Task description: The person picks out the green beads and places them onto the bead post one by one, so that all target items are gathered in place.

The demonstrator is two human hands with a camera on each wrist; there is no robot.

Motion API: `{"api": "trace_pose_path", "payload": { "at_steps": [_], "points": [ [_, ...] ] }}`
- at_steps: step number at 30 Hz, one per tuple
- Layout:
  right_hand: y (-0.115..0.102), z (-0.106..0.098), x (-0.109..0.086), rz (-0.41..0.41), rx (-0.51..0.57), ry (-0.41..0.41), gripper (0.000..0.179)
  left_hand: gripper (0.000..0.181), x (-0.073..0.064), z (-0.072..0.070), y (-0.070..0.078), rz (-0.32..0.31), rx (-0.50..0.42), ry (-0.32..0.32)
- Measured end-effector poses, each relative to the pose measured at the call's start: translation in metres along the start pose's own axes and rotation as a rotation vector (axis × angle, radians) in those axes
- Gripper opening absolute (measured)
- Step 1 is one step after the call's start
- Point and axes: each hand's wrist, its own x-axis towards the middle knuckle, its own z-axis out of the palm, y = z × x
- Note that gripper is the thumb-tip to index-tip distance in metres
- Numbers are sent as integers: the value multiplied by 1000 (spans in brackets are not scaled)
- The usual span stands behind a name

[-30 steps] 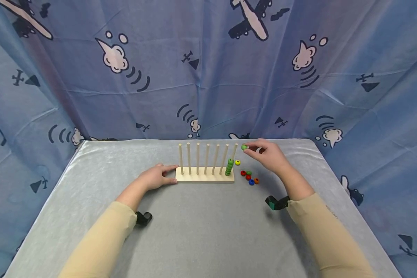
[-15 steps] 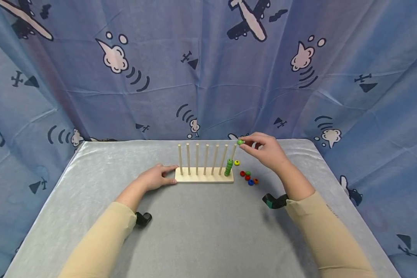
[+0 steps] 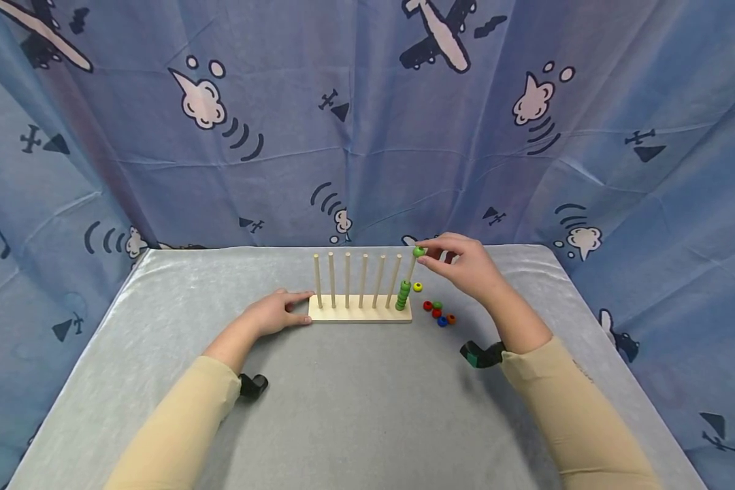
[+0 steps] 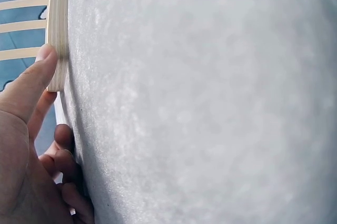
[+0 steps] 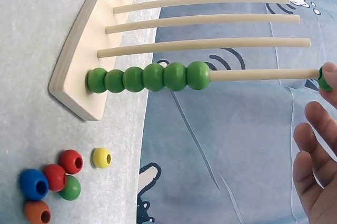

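Note:
A wooden peg rack with several upright pegs stands on the table. Its rightmost peg carries a stack of several green beads. My right hand pinches another green bead between thumb and fingertips, right at the top of that peg. In the right wrist view the held bead meets the peg's tip, mostly hidden by the thumb. My left hand grips the left end of the rack's base, with the thumb on its front edge.
Right of the rack lie loose beads: a yellow bead, two red ones, a green bead, a blue bead and an orange bead. A patterned blue curtain hangs behind the grey-covered table.
My right hand has moved left and slightly up, bringing the green bead from beside the rightmost peg onto its tip. My left hand has stayed at the rack's end.

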Motion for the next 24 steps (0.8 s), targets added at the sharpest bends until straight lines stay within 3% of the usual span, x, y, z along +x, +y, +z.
{"api": "trace_pose_path", "payload": {
  "at_steps": [24],
  "points": [
    [4,15,0,91,-31,-71,27,68,-3,-2,2,-2,7,0]
  ]
}}
